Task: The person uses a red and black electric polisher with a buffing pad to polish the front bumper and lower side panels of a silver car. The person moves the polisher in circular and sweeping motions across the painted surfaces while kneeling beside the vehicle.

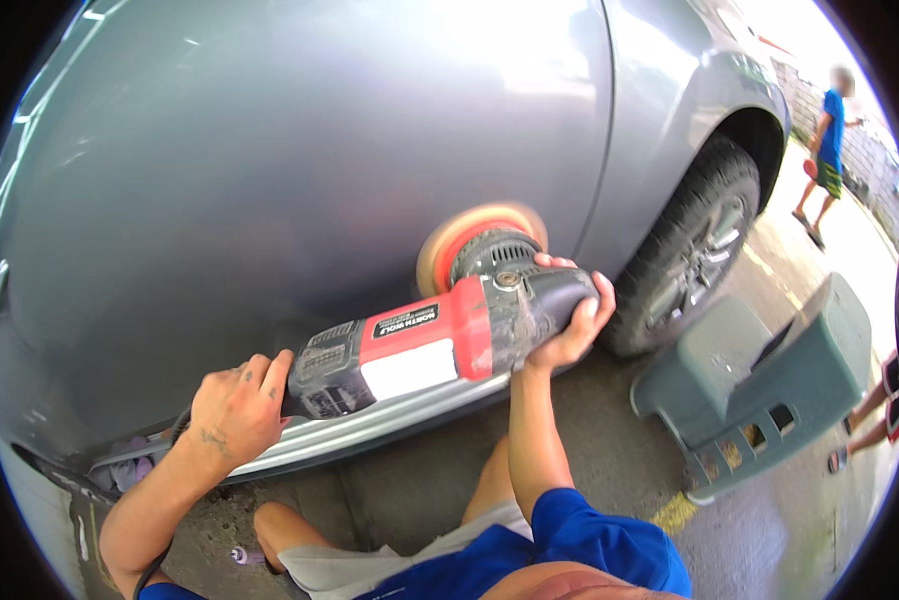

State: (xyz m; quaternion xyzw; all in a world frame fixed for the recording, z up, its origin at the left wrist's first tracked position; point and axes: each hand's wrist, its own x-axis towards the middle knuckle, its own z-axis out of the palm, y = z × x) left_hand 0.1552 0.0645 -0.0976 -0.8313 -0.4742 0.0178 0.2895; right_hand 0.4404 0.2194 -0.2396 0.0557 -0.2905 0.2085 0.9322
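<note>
A red and black North Wolf car polisher (412, 337) lies across my view, held in both hands. My left hand (236, 409) is wrapped around its rear end, where a dark power cord trails down past my forearm. Around the black front grip my right hand (581, 319) is closed, its fingers near the polisher's head. The round foam pad (434, 255), orange and cream, looks blurred at its edge and rests against the lower part of the grey car door (269, 187). Gloss and reflections cover the door.
A green plastic step stool (764, 405) stands at right, near the front wheel (697, 247). The silver side step (419, 412) runs below the door. A small bottle (247, 555) lies by my foot. One person (832, 142) is at upper right; another's legs (869, 420) show at the right edge.
</note>
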